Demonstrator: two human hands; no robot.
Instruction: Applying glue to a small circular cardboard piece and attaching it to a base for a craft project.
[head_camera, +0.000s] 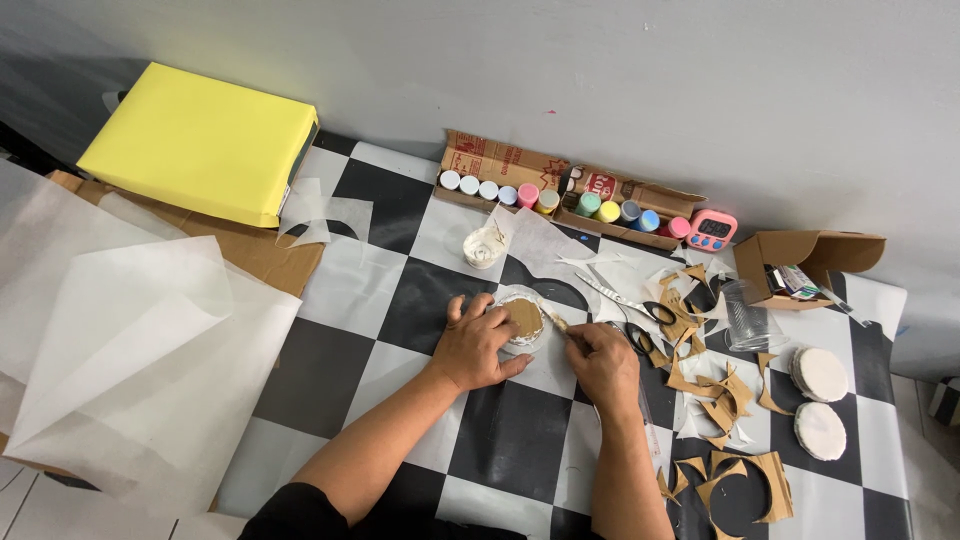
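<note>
A black-and-white checkered table cover (330, 350) fills most of the view, with big sheets of translucent white paper (120, 340) spread over its left side and a yellow-wrapped block (205, 140) lying by the wall. Along the back stand two open cardboard boxes of small paint pots (560, 195), a pink timer (713, 229) just beside them, and a little cup of white paste (484, 247) in front. To the right lie cardboard scraps (715, 385), scissors (630, 300), a clear plastic cup (745, 315) and two white-coated discs (820, 400). Near the middle, the left hand (478, 345) lies flat, fingers spread, pressing on the edge of a brown cardboard circle (522, 318) that sits on a white round of paper. The right hand (603, 362) has its fingers closed around a small brush (556, 322), whose tip meets the circle's right edge. The work looks to be at the coating stage, brown card still showing bare. The next stroke would seem to call for a steady hold and an even sweep across the face without smearing onto the cover.
</note>
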